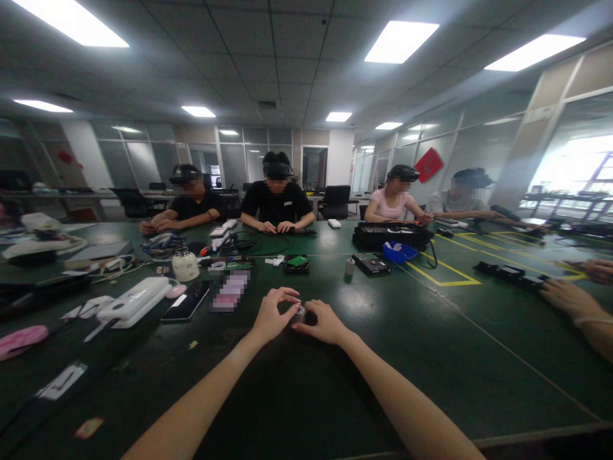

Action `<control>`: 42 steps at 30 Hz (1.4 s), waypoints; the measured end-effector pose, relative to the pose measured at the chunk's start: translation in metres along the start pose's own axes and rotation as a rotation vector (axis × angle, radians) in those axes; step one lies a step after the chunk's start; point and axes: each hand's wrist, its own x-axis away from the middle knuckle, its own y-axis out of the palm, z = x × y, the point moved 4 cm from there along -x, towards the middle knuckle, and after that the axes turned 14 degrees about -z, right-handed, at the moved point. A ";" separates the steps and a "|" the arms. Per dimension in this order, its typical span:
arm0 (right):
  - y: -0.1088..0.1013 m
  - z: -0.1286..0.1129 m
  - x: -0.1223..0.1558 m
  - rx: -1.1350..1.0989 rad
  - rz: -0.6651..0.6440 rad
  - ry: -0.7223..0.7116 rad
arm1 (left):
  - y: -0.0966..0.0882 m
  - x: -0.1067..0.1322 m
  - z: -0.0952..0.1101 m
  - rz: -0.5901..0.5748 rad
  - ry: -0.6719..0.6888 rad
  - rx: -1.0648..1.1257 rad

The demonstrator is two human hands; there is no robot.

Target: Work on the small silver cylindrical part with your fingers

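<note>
A small silvery metal cylinder [300, 314] is on the green table in front of me, between my two hands. With its thumb and curved fingers, my right hand [326, 322] grips the cylinder's lower part from the right. My left hand [274, 314] closes on the cylinder's upper end, thumb against its left side and fingers arched above. Whatever tiny part may be between the left fingertips is too small to make out. Farther back to the right stands a similar grey metal cylinder [350, 266].
Behind my hands lie a hard drive [371, 264], a green circuit board [297, 261] and a blue tray [400, 252]. On the left are a phone [186, 301], a white power strip [134, 300] and a round jar [185, 265]. Co-workers sit opposite; another person's hands [575, 297] work at right.
</note>
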 end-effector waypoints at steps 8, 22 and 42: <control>0.001 0.001 -0.001 -0.003 0.011 -0.004 | 0.003 0.001 0.000 -0.033 0.055 0.057; 0.004 0.004 -0.002 -0.011 0.010 -0.012 | 0.002 0.003 0.008 -0.082 -0.008 -0.086; 0.001 0.001 0.000 -0.013 0.011 -0.011 | 0.012 0.001 0.003 0.048 -0.010 0.023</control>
